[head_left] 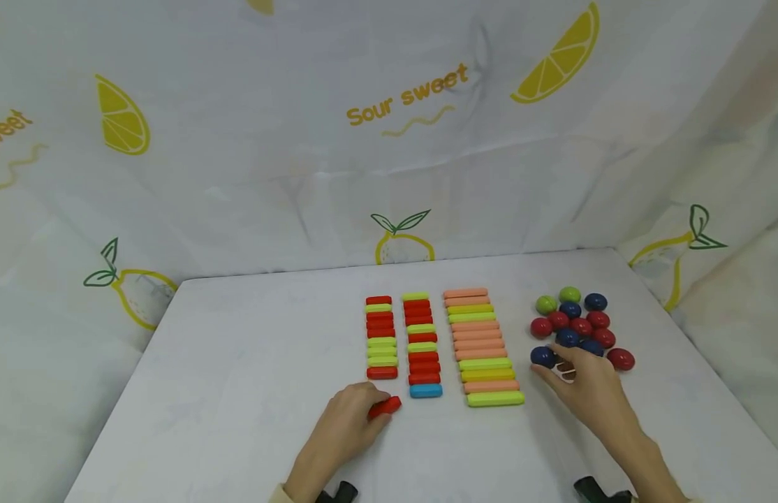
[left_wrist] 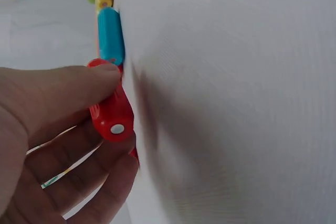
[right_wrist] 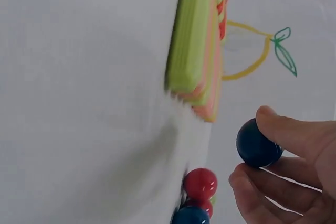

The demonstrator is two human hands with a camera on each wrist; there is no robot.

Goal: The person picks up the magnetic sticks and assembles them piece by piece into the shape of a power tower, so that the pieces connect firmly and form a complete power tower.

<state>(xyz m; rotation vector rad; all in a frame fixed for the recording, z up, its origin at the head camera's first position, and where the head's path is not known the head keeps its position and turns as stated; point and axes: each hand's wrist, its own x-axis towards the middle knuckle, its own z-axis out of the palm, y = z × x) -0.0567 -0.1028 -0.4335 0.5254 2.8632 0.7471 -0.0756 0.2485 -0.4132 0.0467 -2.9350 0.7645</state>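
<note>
My left hand [head_left: 343, 423] pinches a short red magnetic rod [head_left: 385, 406] between thumb and fingers, just below the leftmost column of short red and green rods [head_left: 380, 341]. In the left wrist view a silvery dot shows on the end of the red rod [left_wrist: 116, 114], and a short blue rod [left_wrist: 111, 35] lies beyond it. My right hand [head_left: 591, 391] pinches a dark blue ball [right_wrist: 257, 144] between thumb and fingertips, at the near left side of a cluster of balls. Below it in the right wrist view sit a red ball [right_wrist: 200, 183] and another blue ball [right_wrist: 191, 215].
A second column of short rods [head_left: 422, 338] ends at the blue one. Right of it lies a column of longer orange, yellow and green rods [head_left: 479, 335]. Red, blue and green balls [head_left: 580, 326] cluster at the right. A lemon-print curtain [head_left: 269, 209] hangs behind the white table [head_left: 238, 363].
</note>
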